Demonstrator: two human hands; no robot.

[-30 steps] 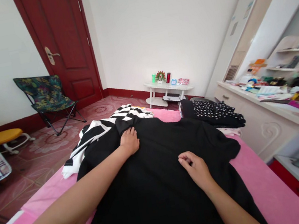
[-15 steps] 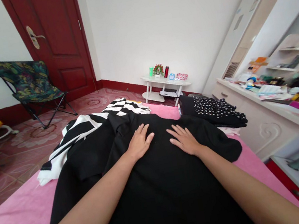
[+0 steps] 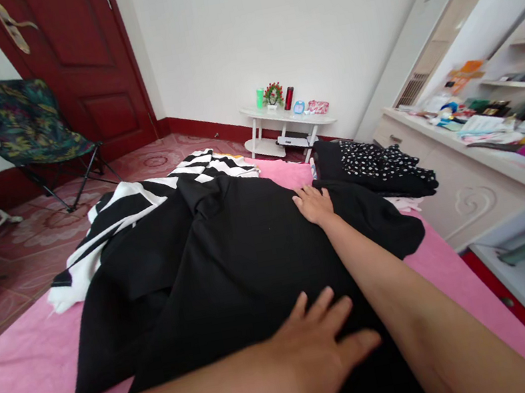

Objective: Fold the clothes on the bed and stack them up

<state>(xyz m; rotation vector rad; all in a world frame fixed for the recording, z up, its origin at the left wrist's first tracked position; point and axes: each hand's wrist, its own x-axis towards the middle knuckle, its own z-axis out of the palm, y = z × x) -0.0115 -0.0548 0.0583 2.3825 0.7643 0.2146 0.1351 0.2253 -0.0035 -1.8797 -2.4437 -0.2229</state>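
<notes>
A black garment (image 3: pixel 246 247) lies spread over the pink bed cover (image 3: pixel 436 260), one sleeve out to the right and folds bunched at the left. My left hand (image 3: pixel 316 356) is low over the near part of the garment, fingers spread; whether it touches the cloth I cannot tell. Farther off, my right hand (image 3: pixel 313 204) rests on the garment's far right part with its fingers apart. Neither hand holds anything. A black-and-white striped garment (image 3: pixel 141 197) lies partly under the black one, at the far left.
Black dotted clothing (image 3: pixel 374 166) is piled at the far right of the bed. Beyond stands a small white table (image 3: pixel 248 114) with small items. A cluttered dresser (image 3: pixel 503 150) flanks the right side; a folding chair (image 3: pixel 21 124) stands by the red door (image 3: pixel 86 58).
My left hand has come back toward me from the garment's far part. My right hand stays near the far right part. The view has tilted down and shifted right.
</notes>
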